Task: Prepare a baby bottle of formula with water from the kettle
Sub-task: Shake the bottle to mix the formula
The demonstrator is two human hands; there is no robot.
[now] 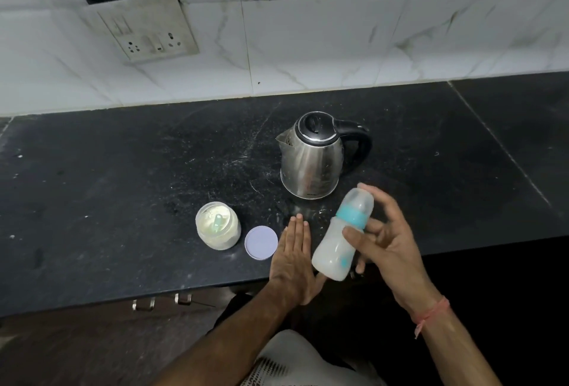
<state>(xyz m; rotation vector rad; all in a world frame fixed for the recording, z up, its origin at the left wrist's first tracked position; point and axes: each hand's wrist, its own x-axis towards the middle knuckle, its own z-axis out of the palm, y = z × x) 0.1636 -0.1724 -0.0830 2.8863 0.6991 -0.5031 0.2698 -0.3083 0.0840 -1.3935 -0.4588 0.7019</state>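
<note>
My right hand (386,241) grips a capped baby bottle (334,250) with a teal collar, tilted above the counter's front edge; its contents look milky white. Flat on the counter beside the bottle rests my left hand (292,258), fingers straight and together, holding nothing. A steel kettle (311,161) with a black lid and handle stands just behind the bottle, spout to the left. An uncovered jar of pale formula powder (218,225), a scoop inside it, sits to the left. The jar's round lid (261,242) lies between the jar and my left hand.
The black stone counter (123,185) runs along a white tiled wall with a socket plate (147,27) at the upper left. The counter's front edge passes under my wrists, with drawer handles (161,302) below it.
</note>
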